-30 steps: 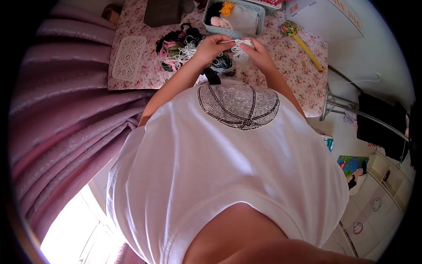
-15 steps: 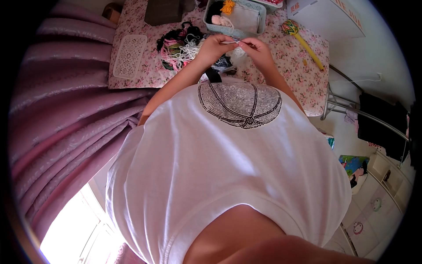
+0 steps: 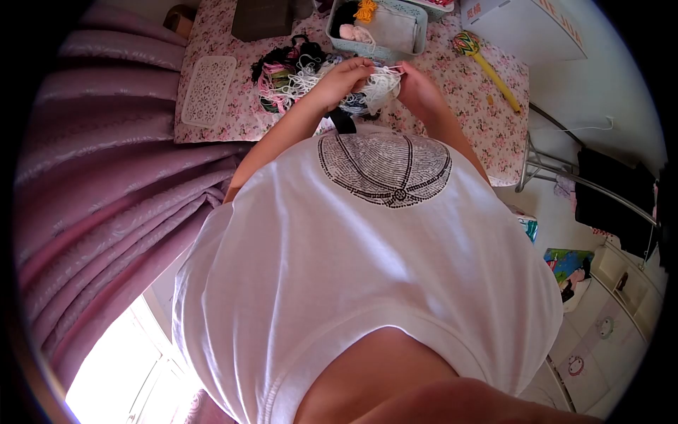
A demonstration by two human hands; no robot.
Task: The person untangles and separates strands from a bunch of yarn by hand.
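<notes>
White yarn hangs in loose loops between my two hands over the near part of the table. My left hand is closed, its fingers pinched on the yarn. On the other side, my right hand also pinches a strand, thumb and fingertips together at the top of the loops. Beneath and to the left of my left hand lies a tangled heap of yarn in black, pink, green and white. Some dark grey-blue yarn shows under the white loops.
A pale basket with orange, pink and black yarn stands behind my hands. The flowered tablecloth also carries a white lattice panel, a dark box, a yellow stick with a patterned ball and a white carton.
My hands have moved apart from each other. The white yarn now spreads out as a wider bunch of loops between them.
</notes>
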